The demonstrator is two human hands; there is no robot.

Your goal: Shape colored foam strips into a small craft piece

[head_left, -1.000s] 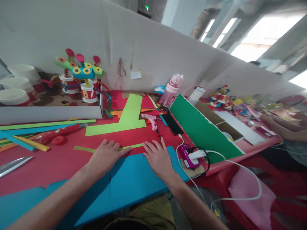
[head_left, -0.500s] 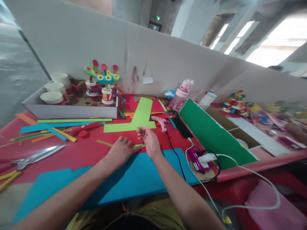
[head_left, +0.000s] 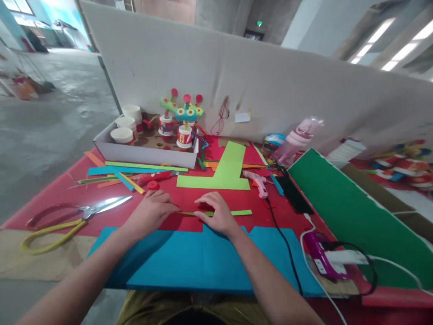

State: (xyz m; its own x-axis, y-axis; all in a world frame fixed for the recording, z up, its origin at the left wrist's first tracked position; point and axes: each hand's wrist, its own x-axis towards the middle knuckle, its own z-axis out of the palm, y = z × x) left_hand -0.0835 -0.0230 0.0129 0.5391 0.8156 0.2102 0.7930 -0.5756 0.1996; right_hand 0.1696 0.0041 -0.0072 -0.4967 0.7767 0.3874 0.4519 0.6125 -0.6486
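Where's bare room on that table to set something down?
Bare red tabletop lies between the black cord and the phone, and between the scissors and the paper strips. The blue sheet is bare between the forearms. Crowded: between left hand and right hand, crossed by a green strip, and before the tray, where strips overlap.

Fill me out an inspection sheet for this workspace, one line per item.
Surface: red-covered table, blue sheeting along the near edge.
Work in hand: narrow green strip, lying crosswise beneath the right hand.
Clutter: scissors and loose paper strips at left; pink glue gun and phone at right.
Hands: left hand at the strip's left end, grip unclear; right hand curved over it, thumb and fingers parted.
Cables: black cable from the glue gun crosses the blue sheeting; white cable at the phone's near end.
Surroundings: pale partition behind; co-workers, nothing seen.
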